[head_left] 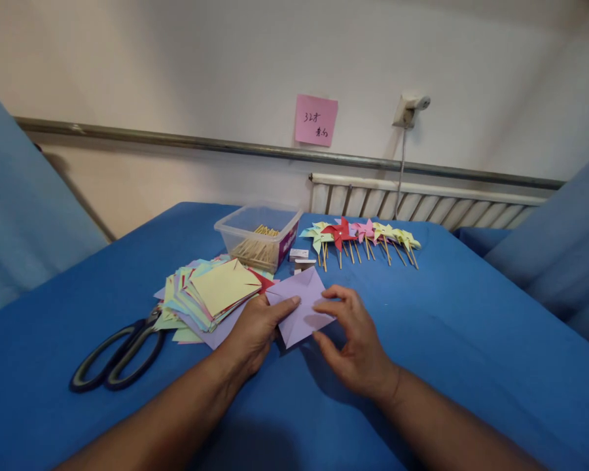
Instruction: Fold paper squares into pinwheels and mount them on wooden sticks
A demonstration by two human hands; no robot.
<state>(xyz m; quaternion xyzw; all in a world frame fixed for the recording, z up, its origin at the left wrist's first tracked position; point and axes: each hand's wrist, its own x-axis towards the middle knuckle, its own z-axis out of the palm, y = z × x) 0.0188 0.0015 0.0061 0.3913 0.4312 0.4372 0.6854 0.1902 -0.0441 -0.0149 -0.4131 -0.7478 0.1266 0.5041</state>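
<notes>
Both hands work a lilac paper square [302, 306] lying flat on the blue cloth [461, 340]. Left hand [255, 330]: palm down, fingers loosely curled, index finger extended and pressing the sheet's left part near a fold line. Nothing is gripped; contact is by fingertip only. Right hand [356, 343]: palm down, half open, thumb and forefinger spread and touching the sheet's right edge, pinning it rather than clasping it. The sheet sits between the 2 hands, 1 corner pointing away from the person, a crease visible across its near half.

Just beyond and left of the left hand: a fanned stack of coloured paper squares [211, 294], yellow sheet on top, with red, green, blue and lilac edges showing. The stack touches or slightly overlaps the lilac sheet's left side; exact contact cannot be told. Further left of that hand: black-handled scissors [120, 356], closed, blades tucked under the stack's edge.

Beyond the left hand, past the stack: a clear plastic tub [258, 235] holding thin wooden sticks [255, 247]. Just right of the tub, straight ahead of the hands: 2 small white blocks [300, 258], too small to identify.

Beyond the right hand, well apart: a row of finished paper pinwheels [360, 235] on sticks, lying on the cloth, colours yellow, green, red, pink.

On the wall ahead: pink sticky note [316, 120] with handwriting, not legible.
</notes>
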